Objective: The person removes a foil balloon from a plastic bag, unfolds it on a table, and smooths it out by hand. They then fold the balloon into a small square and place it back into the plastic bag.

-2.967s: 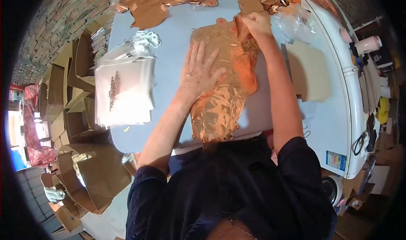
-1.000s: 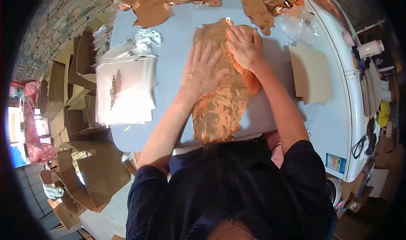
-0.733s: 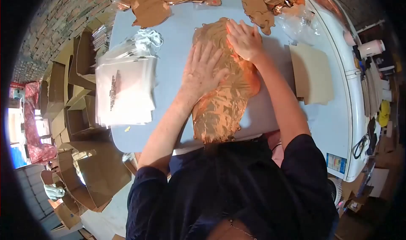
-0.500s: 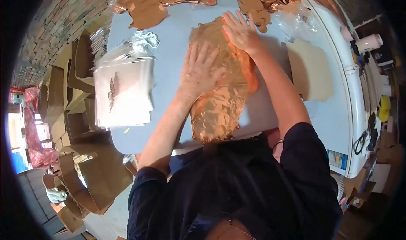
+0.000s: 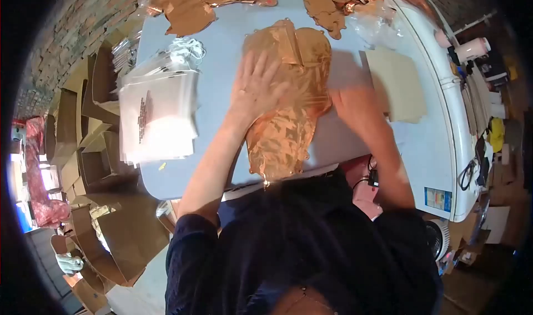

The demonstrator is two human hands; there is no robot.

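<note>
A flat copper-coloured foil sheet (image 5: 288, 115) lies lengthwise on the pale blue table, wrinkled and shiny, with a folded flap near its upper end. My left hand (image 5: 258, 87) rests on its left side, palm down with the fingers spread. At the right edge of the foil is my right hand (image 5: 352, 107), blurred by motion, its fingers pointing toward the sheet; whether they grip the edge cannot be made out.
More copper foil pieces (image 5: 189, 9) lie along the far edge. Printed clear plastic bags (image 5: 158, 115) are stacked at left, beige sheets (image 5: 397, 84) at right. Clear plastic (image 5: 377, 26) sits at the upper right. Open cardboard boxes (image 5: 133, 232) stand left of the table (image 5: 216, 143).
My right hand has moved down from the top of the foil to its right edge. The foil's upper right part now lies spread out. My left hand has stayed nearly in place.
</note>
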